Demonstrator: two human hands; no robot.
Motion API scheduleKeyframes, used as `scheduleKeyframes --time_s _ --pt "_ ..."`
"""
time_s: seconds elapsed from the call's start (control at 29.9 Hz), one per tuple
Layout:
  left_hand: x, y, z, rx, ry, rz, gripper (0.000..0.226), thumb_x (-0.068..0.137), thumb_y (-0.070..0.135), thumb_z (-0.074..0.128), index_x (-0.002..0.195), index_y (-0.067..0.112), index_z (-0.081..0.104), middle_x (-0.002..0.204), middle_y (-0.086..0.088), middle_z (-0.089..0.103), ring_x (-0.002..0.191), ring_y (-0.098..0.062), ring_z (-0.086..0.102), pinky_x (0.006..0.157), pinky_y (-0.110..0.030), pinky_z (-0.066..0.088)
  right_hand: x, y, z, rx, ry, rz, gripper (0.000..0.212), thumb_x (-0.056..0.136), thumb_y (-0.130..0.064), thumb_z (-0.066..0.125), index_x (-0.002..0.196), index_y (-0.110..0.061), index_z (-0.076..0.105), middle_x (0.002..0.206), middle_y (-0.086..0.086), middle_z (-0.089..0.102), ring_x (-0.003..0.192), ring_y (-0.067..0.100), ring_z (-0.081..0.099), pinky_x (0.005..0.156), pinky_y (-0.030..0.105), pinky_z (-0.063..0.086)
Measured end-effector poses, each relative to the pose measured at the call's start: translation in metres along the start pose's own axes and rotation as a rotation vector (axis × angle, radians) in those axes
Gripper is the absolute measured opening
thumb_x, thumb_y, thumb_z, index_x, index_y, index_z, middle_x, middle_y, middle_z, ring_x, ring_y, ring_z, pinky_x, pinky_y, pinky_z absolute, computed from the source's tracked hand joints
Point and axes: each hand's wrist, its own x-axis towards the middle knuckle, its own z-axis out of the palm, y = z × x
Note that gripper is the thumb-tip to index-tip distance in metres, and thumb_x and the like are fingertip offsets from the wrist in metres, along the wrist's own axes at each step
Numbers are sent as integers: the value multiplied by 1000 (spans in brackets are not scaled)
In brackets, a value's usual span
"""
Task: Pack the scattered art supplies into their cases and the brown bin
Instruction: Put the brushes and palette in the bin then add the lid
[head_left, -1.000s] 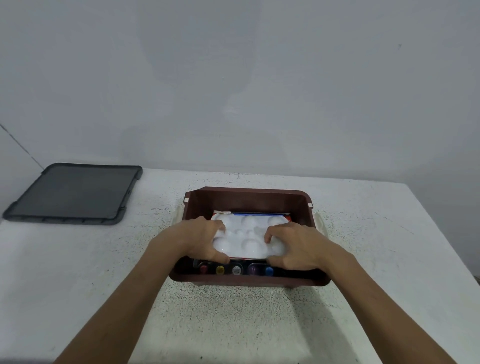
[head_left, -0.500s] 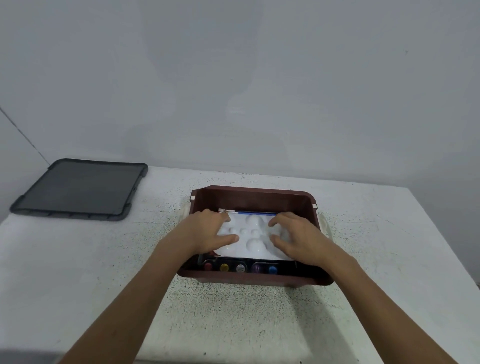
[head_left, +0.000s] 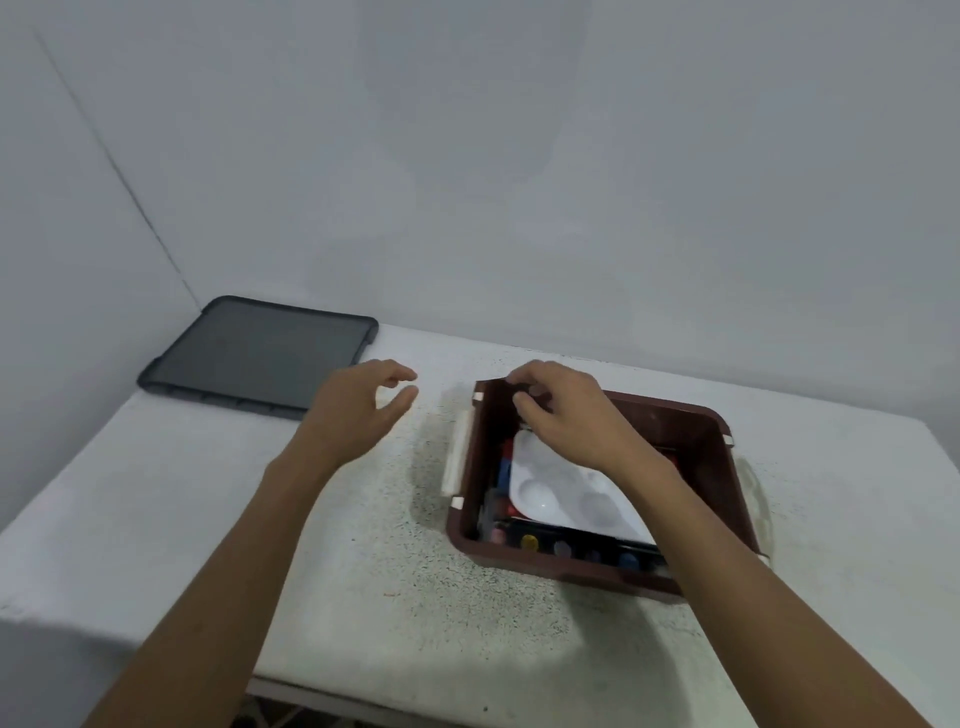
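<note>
The left grip (head_left: 358, 415) hung released above the bench (head_left: 337, 571). The right grip (head_left: 561, 410) curled at the far corner of the brown bin (head_left: 545, 565), over the white palette (head_left: 550, 493); its hold was unclear.

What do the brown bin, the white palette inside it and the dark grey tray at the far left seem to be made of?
Brown bin: likely moulded plastic, smooth, slightly shiny; thin even walls, rounded corners. White palette: probably glossy plastic, though glazed ceramic is possible; soft highlights in its round wells. Dark grey tray: seemingly matt plastic or rubber; dull surface, ribbed rim.
</note>
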Motion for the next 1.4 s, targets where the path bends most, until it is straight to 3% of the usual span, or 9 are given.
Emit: scheduleKeyframes --time_s 0.37,0.53,0.7,0.8,1.0,1.14,1.2,1.27,1.4 --pt "-14 -167 -73 72 110 -462 34 95 21 58 126 6 61 129 -15 59 117 -32 56 98 -38 42 102 -80 97 110 -179 52 41 99 -26 47 139 -16 49 133 3 56 115 17 56 88 28 46" --pt "-13 -232 -101 92 116 -611 45 89 24 63 131 6 56 132 -20 54 114 -38 56 98 -46 47 135 -93 142 146 -356 205 53 100 -28 49 149 -11 36 147 10 44 131 25 47 107 38 41" --pt "-3 -301 -109 23 118 -736 57 85 38 60 130 4 52 127 -22 55 112 -39 56 98 -49 47 142 -101 175 371 -363 400 58 100 -20 49 151 -4 27 134 12 50 117 28 57 95 39 52" --pt "0 -281 -112 -2 92 -759 72 86 45 59 138 1 38 134 -24 46 122 -41 48 102 -51 42 139 -105 184 279 -297 336 55 99 -18 49 150 -6 31 150 14 40 134 29 43 109 38 39" --pt "-3 -263 -105 20 90 -808 79 97 38 54 153 5 11 152 -26 24 138 -43 26 113 -48 23 141 -105 197 422 -316 321 41 94 -12 57 135 -11 53 129 6 60 119 25 57 98 33 47" --pt "-14 -262 -111 48 141 -859 65 96 50 47 146 10 35 139 -30 37 127 -45 38 106 -49 32 144 -94 197 533 -182 486 34 93 -15 60 126 -13 51 110 12 62 87 18 60 73 30 52" --pt "-19 -267 -114 5 202 -796 52 94 45 43 119 3 59 116 -29 57 107 -42 54 90 -43 43 149 -87 194 523 -70 561 29 91 -10 58 114 7 57 97 15 62 83 23 60 83 44 57" --pt "-24 -267 -117 -119 261 -765 37 97 27 45 96 -4 65 93 -23 63 87 -33 59 75 -36 43 152 -82 187 617 19 626 26 88 -3 59 102 18 59 85 15 58 74 25 56 80 44 58" --pt "-22 -240 -122 -464 353 -745 18 100 17 47 100 9 64 96 -12 56 88 -25 51 78 -37 44 153 -95 157 829 140 646 9 90 0 57 82 -2 59 81 14 57 68 20 52 61 27 51"
